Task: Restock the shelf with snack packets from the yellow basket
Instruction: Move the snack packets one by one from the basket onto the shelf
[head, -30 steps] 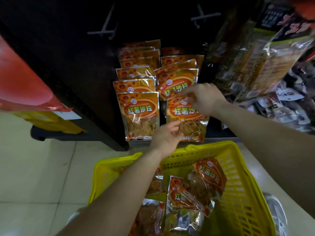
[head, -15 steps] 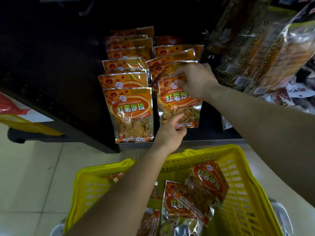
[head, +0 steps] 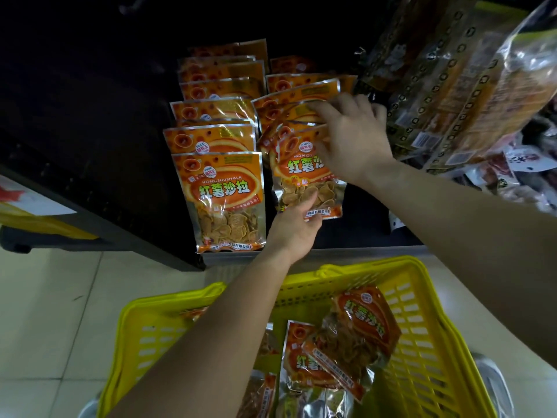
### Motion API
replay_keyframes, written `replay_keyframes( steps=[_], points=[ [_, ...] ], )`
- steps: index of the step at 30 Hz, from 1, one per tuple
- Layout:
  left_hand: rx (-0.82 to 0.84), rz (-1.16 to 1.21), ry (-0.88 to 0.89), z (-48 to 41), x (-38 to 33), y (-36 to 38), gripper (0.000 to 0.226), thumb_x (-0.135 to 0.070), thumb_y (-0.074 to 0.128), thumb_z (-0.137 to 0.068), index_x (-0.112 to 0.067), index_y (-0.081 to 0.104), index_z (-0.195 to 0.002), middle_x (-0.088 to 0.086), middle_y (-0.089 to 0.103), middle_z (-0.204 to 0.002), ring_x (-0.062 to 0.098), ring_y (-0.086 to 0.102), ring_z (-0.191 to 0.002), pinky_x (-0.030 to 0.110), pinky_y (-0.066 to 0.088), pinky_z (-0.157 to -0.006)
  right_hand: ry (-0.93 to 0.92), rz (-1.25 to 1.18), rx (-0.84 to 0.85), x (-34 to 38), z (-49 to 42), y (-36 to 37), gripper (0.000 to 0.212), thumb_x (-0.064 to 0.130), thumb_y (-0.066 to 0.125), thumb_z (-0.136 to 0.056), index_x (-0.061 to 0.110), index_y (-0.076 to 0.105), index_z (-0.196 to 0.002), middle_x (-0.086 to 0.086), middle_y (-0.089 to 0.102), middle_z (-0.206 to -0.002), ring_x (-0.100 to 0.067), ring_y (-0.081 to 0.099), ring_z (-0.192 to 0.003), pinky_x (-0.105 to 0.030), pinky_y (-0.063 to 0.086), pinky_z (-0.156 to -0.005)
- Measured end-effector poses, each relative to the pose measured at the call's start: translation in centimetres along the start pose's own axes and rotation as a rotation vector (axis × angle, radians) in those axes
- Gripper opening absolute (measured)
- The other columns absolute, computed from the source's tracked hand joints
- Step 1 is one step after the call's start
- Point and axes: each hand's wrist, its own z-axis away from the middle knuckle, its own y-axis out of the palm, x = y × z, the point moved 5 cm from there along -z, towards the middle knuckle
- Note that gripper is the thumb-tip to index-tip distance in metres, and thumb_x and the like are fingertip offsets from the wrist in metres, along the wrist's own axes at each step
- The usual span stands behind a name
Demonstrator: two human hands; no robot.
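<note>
Head view: just beyond the yellow plastic basket (head: 422, 297), the orange foil snack packet (head: 301, 176) leans on the dark shelf (head: 364, 227), its long axis running away from the basket. The left hand (head: 297, 226), nearer the basket, pinches its bottom edge. The right hand (head: 352, 140) covers its far top; whether grasping or merely pressing I cannot tell.

snack packets (head: 224, 200) — upright rows on shelf (head: 364, 227) | loose packets (head: 361, 324) in yellow basket (head: 422, 342)

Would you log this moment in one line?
left hand: grips front packet bottom | right hand: at its top | basket: holds packets
</note>
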Motion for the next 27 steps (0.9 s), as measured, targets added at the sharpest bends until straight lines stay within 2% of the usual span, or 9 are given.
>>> replay_keyframes(
  steps=[2, 3, 7, 10, 13, 19, 21, 24, 27],
  points=[
    [0.003, -0.015, 0.012, -0.2, -0.1, 0.2, 0.054, -0.035, 0.05, -0.103, -0.041, 0.032, -0.153, -0.007, 0.039, -0.158, -0.007, 0.048, -0.1, 0.016, 0.036, -0.089, 0.008, 0.029, -0.025, -0.8, 1.0, 0.1, 0.068, 0.033, 0.064, -0.087, 0.027, 0.037, -0.148, -0.013, 0.045, -0.141, -0.038, 0.04, -0.129, -0.055, 0.034, -0.104],
    [-0.003, -0.024, 0.019, -0.2, -0.1, 0.2, 0.053, -0.035, 0.05, -0.103, -0.042, 0.033, -0.153, -0.008, 0.039, -0.157, -0.008, 0.045, -0.099, 0.015, 0.034, -0.087, 0.02, 0.025, -0.02, -1.2, 1.5, 0.3, 0.071, 0.033, 0.066, -0.086, 0.026, 0.035, -0.15, -0.014, 0.043, -0.143, -0.039, 0.038, -0.13, -0.056, 0.036, -0.103],
    [-0.012, -0.036, 0.044, -0.2, 0.6, 0.1, 0.051, -0.034, 0.052, -0.102, -0.041, 0.039, -0.15, -0.01, 0.043, -0.155, 0.004, 0.049, -0.13, 0.016, 0.033, -0.092, 0.044, 0.002, -0.007, -1.6, 2.9, 0.6, 0.077, 0.032, 0.067, -0.086, 0.023, 0.03, -0.152, -0.016, 0.037, -0.147, -0.04, 0.034, -0.133, -0.056, 0.039, -0.105],
    [0.018, -0.013, 0.04, 0.2, 0.8, 0.0, 0.051, -0.033, 0.053, -0.101, -0.039, 0.04, -0.15, -0.01, 0.042, -0.156, 0.009, 0.043, -0.139, 0.02, 0.034, -0.106, 0.042, 0.004, 0.017, -0.9, 3.3, 0.3, 0.079, 0.027, 0.066, -0.085, 0.02, 0.027, -0.153, -0.018, 0.033, -0.151, -0.041, 0.03, -0.137, -0.055, 0.038, -0.106],
    [0.042, -0.019, 0.037, 0.9, 0.6, -0.3, 0.053, -0.033, 0.054, -0.1, -0.034, 0.039, -0.151, -0.007, 0.04, -0.157, 0.013, 0.041, -0.142, 0.034, 0.033, -0.117, 0.041, 0.013, 0.031, 0.1, 3.7, -0.9, 0.082, 0.023, 0.067, -0.083, 0.017, 0.025, -0.153, -0.018, 0.03, -0.154, -0.042, 0.028, -0.139, -0.055, 0.037, -0.108],
    [0.057, 0.003, -0.02, 5.2, 0.0, -2.5, 0.05, -0.033, 0.054, -0.1, -0.034, 0.043, -0.149, -0.005, 0.044, -0.155, 0.015, 0.045, -0.139, 0.034, 0.035, -0.116, 0.035, -0.019, 0.082, 2.5, 7.3, -4.4, 0.081, 0.02, 0.066, -0.084, 0.016, 0.024, -0.153, -0.017, 0.037, -0.148, -0.041, 0.036, -0.132, -0.052, 0.042, -0.105],
    [0.037, -0.009, -0.034, 7.7, -0.4, -3.8, 0.047, -0.033, 0.054, -0.101, -0.034, 0.046, -0.147, -0.004, 0.047, -0.152, 0.015, 0.047, -0.137, 0.03, 0.037, -0.112, 0.056, -0.038, 0.118, 3.0, 9.4, -5.5, 0.077, 0.023, 0.065, -0.087, 0.015, 0.026, -0.152, -0.017, 0.04, -0.143, -0.041, 0.039, -0.127, -0.052, 0.043, -0.101],
    [-0.01, -0.049, -0.055, 12.2, -0.6, -6.0, 0.043, -0.033, 0.056, -0.1, -0.033, 0.052, -0.143, -0.002, 0.055, -0.145, 0.015, 0.056, -0.125, 0.024, 0.042, -0.097, 0.091, -0.076, 0.204, 3.9, 13.2, -7.0, 0.069, 0.027, 0.062, -0.091, 0.015, 0.03, -0.151, -0.015, 0.043, -0.138, -0.04, 0.041, -0.124, -0.051, 0.045, -0.098],
    [-0.066, -0.099, -0.052, 16.9, -0.1, -7.7, 0.038, -0.031, 0.059, -0.098, -0.027, 0.06, -0.135, -0.003, 0.064, -0.132, 0.016, 0.063, -0.112, 0.028, 0.048, -0.097, 0.142, -0.16, 0.299, 4.8, 17.3, -8.2, 0.067, 0.027, 0.062, -0.092, 0.017, 0.032, -0.151, -0.012, 0.041, -0.138, -0.039, 0.039, -0.127, -0.051, 0.044, -0.097]
  ],
)
